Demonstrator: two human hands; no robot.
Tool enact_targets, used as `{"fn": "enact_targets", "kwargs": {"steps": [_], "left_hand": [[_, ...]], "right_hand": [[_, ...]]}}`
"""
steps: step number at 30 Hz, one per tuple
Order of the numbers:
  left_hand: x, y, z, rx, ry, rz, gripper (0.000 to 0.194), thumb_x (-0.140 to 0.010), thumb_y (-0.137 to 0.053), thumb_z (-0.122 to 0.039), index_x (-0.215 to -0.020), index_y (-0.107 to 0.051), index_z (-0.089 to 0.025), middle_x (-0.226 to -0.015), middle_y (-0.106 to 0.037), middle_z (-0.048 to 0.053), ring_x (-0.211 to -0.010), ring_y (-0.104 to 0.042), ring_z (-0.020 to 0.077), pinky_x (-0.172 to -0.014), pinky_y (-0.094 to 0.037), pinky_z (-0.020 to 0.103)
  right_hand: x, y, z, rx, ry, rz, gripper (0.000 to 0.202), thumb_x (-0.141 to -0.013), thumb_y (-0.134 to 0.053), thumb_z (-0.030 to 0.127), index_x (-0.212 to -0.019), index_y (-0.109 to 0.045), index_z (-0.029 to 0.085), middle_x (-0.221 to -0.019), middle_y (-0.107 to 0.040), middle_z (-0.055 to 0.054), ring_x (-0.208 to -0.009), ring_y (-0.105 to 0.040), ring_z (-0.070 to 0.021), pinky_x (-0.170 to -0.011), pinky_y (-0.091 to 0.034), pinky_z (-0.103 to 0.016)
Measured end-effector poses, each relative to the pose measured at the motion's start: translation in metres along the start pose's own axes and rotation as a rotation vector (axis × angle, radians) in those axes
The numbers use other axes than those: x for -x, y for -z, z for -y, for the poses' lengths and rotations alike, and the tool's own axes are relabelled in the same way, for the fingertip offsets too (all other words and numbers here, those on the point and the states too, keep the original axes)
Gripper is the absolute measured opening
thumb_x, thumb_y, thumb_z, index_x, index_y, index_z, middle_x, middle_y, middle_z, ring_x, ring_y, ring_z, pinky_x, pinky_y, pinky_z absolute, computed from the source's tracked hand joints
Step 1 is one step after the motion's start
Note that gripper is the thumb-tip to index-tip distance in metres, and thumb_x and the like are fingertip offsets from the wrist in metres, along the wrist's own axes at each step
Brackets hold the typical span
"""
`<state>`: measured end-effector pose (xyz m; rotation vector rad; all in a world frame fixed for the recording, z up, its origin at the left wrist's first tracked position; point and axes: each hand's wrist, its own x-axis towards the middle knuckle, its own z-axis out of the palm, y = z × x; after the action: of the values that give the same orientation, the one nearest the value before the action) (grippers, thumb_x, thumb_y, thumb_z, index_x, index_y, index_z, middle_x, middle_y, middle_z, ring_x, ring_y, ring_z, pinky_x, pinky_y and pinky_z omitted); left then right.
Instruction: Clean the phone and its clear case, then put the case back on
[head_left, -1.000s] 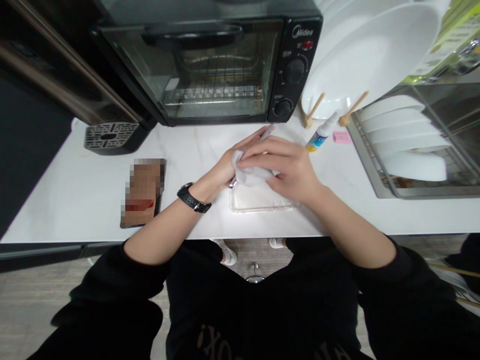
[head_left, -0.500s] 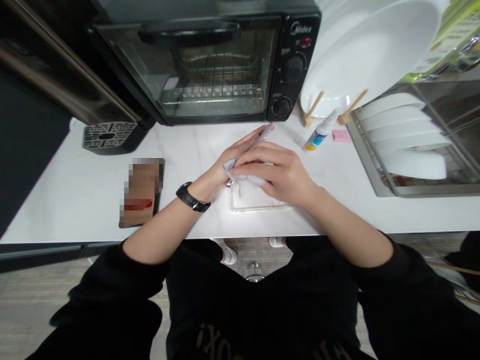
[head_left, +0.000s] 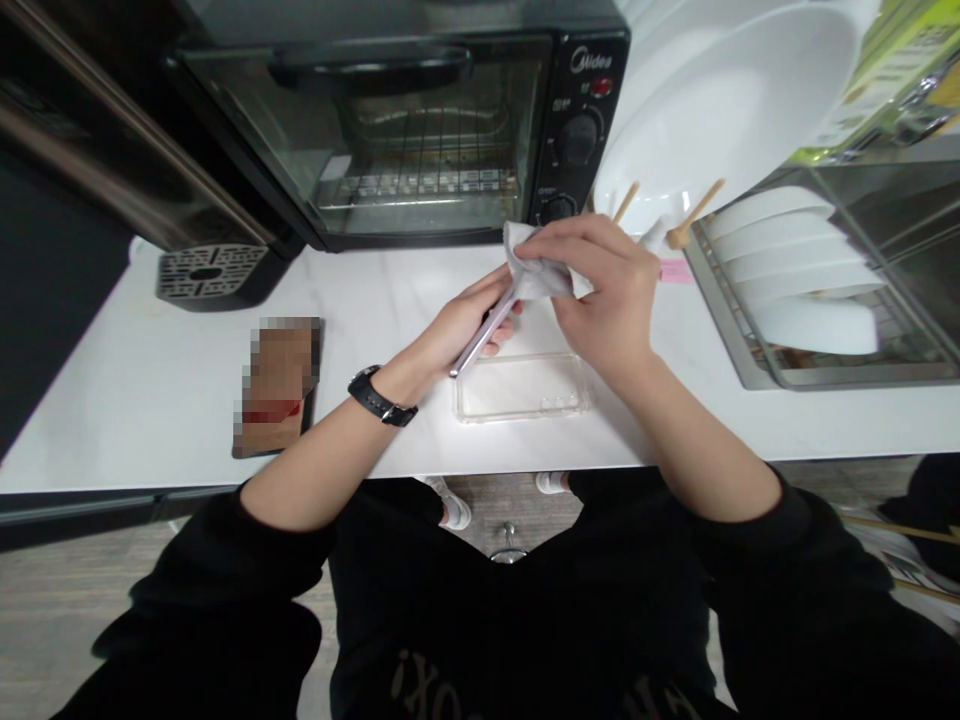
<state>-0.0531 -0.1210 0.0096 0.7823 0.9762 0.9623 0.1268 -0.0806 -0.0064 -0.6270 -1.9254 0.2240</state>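
My left hand [head_left: 472,320], a black watch on its wrist, grips a slim phone [head_left: 484,332] with a pale purple edge, tilted up on its side. A whitish cloth or tissue [head_left: 541,278] is pinched in my right hand [head_left: 607,290] and touches the phone's far end. Below the two hands a clear phone case [head_left: 517,390] lies on the white counter. The side of the phone turned away from me is hidden.
A black toaster oven [head_left: 360,150] stands behind my hands. Another phone-like slab [head_left: 277,390], partly blurred out, lies at the left. To the right are a partly hidden spray bottle [head_left: 657,235], a pink piece [head_left: 675,271], a large white plate [head_left: 720,120] and a dish rack with white bowls [head_left: 814,325].
My right hand with the cloth has moved up and right, from the phone's near end to its far end. More of the clear case shows now.
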Motion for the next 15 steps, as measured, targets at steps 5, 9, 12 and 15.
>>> {"fn": "enact_targets", "kwargs": {"steps": [5, 9, 12, 15], "left_hand": [[-0.01, 0.006, 0.011, -0.053, -0.121, -0.026, 0.016, -0.105, -0.058, -0.026, -0.108, -0.071, -0.018, -0.075, -0.067, 0.0, -0.064, -0.065, 0.0101, -0.059, -0.055, 0.019], [-0.013, 0.012, 0.015, -0.151, -0.349, 0.029, 0.033, -0.098, -0.056, -0.013, -0.123, -0.077, -0.019, -0.137, -0.078, 0.002, -0.141, -0.067, 0.0195, -0.125, -0.05, 0.031], [-0.013, 0.017, 0.014, -0.301, -0.38, 0.017, 0.042, -0.101, -0.056, -0.021, -0.138, -0.075, -0.019, -0.152, -0.071, 0.002, -0.155, -0.056, 0.0247, -0.133, -0.043, 0.035], [-0.015, 0.02, 0.013, -0.399, -0.404, -0.01, 0.043, -0.101, -0.062, -0.026, -0.141, -0.075, -0.02, -0.155, -0.07, 0.004, -0.156, -0.054, 0.0267, -0.132, -0.045, 0.035]], "right_hand": [[0.005, -0.007, 0.011, -0.066, 0.111, 0.122, 0.039, -0.096, -0.061, 0.009, -0.12, -0.08, 0.033, -0.117, -0.081, -0.002, -0.113, -0.077, -0.0254, -0.1, -0.065, -0.048], [0.009, -0.015, 0.017, -0.167, 0.299, 0.148, 0.042, -0.098, -0.051, 0.002, -0.121, -0.077, 0.025, -0.117, -0.081, -0.003, -0.113, -0.077, -0.021, -0.097, -0.064, -0.042], [0.011, -0.019, 0.024, -0.183, 0.382, 0.167, 0.041, -0.1, -0.048, -0.001, -0.12, -0.075, 0.023, -0.117, -0.08, -0.003, -0.113, -0.076, -0.0179, -0.097, -0.064, -0.038], [0.015, -0.022, 0.035, -0.219, 0.45, 0.219, 0.03, -0.105, -0.054, 0.002, -0.118, -0.074, 0.021, -0.115, -0.081, -0.002, -0.11, -0.075, -0.0153, -0.097, -0.064, -0.033]]}}
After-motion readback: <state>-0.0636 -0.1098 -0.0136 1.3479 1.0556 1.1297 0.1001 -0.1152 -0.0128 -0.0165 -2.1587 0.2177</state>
